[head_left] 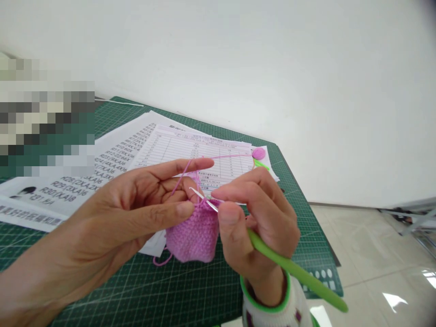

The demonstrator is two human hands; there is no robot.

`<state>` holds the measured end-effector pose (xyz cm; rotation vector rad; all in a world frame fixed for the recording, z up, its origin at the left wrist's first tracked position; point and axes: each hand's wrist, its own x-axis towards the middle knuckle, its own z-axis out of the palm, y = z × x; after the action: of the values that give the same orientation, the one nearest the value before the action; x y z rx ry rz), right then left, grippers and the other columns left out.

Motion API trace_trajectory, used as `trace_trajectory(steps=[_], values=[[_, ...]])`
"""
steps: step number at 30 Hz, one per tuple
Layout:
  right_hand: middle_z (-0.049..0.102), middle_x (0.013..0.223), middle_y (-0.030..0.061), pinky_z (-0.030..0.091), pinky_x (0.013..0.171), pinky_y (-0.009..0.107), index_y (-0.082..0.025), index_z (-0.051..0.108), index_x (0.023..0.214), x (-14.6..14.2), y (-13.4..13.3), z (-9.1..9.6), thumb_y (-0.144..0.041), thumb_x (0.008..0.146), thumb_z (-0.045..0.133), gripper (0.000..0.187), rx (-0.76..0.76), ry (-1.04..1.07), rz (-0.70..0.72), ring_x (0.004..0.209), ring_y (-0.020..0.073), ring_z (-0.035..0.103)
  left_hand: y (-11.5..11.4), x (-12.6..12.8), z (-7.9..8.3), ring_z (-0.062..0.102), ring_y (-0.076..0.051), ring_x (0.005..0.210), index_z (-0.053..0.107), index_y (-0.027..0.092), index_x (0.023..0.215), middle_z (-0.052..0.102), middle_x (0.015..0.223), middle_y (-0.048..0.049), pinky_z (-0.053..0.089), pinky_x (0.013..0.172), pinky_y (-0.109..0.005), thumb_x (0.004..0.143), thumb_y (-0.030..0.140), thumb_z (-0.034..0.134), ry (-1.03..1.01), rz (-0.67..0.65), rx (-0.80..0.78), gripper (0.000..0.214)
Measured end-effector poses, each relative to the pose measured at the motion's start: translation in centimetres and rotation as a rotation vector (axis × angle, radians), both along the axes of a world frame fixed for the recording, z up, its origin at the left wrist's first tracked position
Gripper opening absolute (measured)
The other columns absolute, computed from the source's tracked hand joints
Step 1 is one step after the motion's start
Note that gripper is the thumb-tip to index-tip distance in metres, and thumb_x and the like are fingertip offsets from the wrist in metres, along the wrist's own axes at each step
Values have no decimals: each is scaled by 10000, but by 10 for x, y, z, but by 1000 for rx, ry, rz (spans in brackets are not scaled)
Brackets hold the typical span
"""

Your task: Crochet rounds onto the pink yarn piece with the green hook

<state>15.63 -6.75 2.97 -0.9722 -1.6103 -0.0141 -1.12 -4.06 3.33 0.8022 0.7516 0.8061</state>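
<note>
Left hand: the left hand [136,204] is reaching in from the left, its thumb and middle fingers closing on the top edge of the pink crochet piece [194,238] and gripping it, while the forefinger is stretching out straight above.
Right hand: the right hand [259,218] is curling tight around the crochet hook [293,268], thumb and forefinger pinching it near the metal end; a white cuff [272,313] with green trim is showing at the wrist.
Crochet hook: the green handle is slanting down and to the right past the wrist, and the thin metal tip is poking into the top edge of the pink crochet piece, just beside the left thumb.
Pink crochet piece: it is hanging between the two hands, just above the green cutting mat [170,290], with a short tail of thread dangling at its lower left.
Yarn: the pink yarn [225,156] is running up from the piece, over the left forefinger, and away to the right above the papers.
Papers: several printed sheets [190,145] are lying overlapped on the mat behind the hands.
Small bits: a small pink disc [259,153] and a bright green scrap [261,164] are resting on the far right corner of the sheets, touching or nearly so.
Tabletop: the mat is covering the tabletop up to its right edge, and pale floor tiles [374,254] are showing beyond.
</note>
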Motion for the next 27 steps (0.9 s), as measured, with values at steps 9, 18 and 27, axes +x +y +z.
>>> trace_trajectory(steps=[9, 18, 27], values=[[445, 600, -39, 382, 593, 318, -189, 470, 612, -9, 1, -2, -193, 942, 498, 331, -105, 21, -28, 578, 92, 434, -3, 6, -3, 602, -101, 652, 584, 366, 1337, 704, 781, 30, 502, 558, -120, 800, 273, 776, 148, 64, 248, 578], [396, 590, -14, 277, 583, 351, -204, 416, 586, -21, 10, -16, -220, 957, 462, 375, 111, -222, -316, 595, 128, 369, -11, 18, -8, 589, -118, 612, 583, 381, 1331, 687, 742, 39, 497, 502, -128, 771, 227, 782, 237, 233, 282, 614], [430, 604, -3, 307, 588, 345, -210, 429, 630, -28, 23, -26, -379, 1008, 402, 415, 242, -156, -364, 617, 142, 408, -8, 14, 0, 664, -94, 641, 685, 267, 1215, 758, 736, 36, 563, 665, -120, 698, 220, 847, 42, 273, 118, 543]])
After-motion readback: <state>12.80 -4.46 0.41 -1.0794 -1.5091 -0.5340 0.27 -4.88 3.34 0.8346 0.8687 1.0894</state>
